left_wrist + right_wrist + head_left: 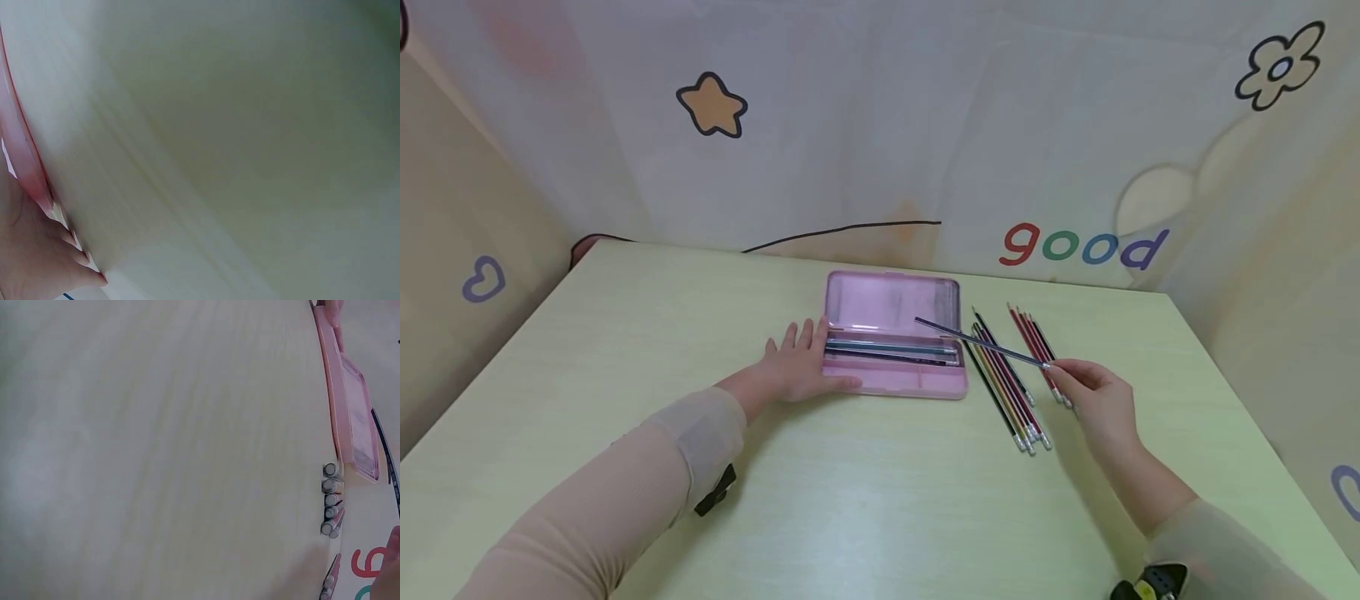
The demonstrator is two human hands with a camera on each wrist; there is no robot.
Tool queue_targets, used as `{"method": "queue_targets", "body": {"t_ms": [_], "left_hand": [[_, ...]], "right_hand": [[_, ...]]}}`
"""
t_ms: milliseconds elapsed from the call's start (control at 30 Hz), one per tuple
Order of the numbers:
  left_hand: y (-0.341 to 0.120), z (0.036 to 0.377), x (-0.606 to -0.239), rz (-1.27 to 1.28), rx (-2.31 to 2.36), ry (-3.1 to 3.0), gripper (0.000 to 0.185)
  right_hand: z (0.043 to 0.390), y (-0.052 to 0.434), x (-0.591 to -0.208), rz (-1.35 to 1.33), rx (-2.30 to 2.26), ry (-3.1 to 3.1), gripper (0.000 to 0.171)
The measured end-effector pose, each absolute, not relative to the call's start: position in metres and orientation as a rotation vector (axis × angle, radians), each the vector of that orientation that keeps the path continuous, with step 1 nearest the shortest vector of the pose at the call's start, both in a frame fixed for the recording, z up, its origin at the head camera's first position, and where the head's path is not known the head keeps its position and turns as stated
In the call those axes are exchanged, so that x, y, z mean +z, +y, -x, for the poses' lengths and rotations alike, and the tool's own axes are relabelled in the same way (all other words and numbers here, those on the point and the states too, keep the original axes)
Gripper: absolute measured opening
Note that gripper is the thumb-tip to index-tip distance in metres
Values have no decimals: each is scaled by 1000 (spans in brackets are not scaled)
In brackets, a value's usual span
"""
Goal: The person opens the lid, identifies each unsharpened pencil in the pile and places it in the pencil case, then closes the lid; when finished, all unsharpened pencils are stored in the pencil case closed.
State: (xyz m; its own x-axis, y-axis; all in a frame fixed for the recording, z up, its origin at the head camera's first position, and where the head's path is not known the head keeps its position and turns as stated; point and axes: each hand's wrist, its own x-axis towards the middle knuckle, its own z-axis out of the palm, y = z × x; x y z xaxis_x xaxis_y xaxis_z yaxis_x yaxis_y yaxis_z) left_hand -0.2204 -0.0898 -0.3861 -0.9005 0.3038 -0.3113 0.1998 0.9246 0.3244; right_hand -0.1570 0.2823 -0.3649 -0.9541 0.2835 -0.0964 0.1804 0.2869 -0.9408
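Note:
A pink pencil case (943, 382) lies with its lid raised at the back of the table, several dark pencils (891, 353) lying lengthwise inside. My left hand (797, 369) rests at its left end, fingers straight and spread, thumb along the front edge. In the left wrist view the fingers meet the side of the pink case (24, 147). My right hand (1097, 404) pinches a dark pencil (977, 341) by its end between thumb and fingers. That pencil points left, passing above loose pencils and over the case. The right wrist view shows the held pencil (387, 456) at its right edge.
Right of the case lies a bundle of loose pencils (1007, 387) in mixed colours. Farther right is a group of mostly red pencils (1036, 350). The pale table (820, 500) ends at a printed cloth backdrop (865, 125).

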Motion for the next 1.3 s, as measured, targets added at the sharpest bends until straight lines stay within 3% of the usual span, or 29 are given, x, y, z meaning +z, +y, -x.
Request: {"method": "queue_targets", "body": {"t_ms": [367,1300], "left_hand": [[-90,221,-387,-359,400,2721,115],[-91,222,-389,-359,407,2716,115]], "right_hand": [[179,251,-367,300,1785,-2589,46],[223,205,-389,185,1657,-2718,27]]}}
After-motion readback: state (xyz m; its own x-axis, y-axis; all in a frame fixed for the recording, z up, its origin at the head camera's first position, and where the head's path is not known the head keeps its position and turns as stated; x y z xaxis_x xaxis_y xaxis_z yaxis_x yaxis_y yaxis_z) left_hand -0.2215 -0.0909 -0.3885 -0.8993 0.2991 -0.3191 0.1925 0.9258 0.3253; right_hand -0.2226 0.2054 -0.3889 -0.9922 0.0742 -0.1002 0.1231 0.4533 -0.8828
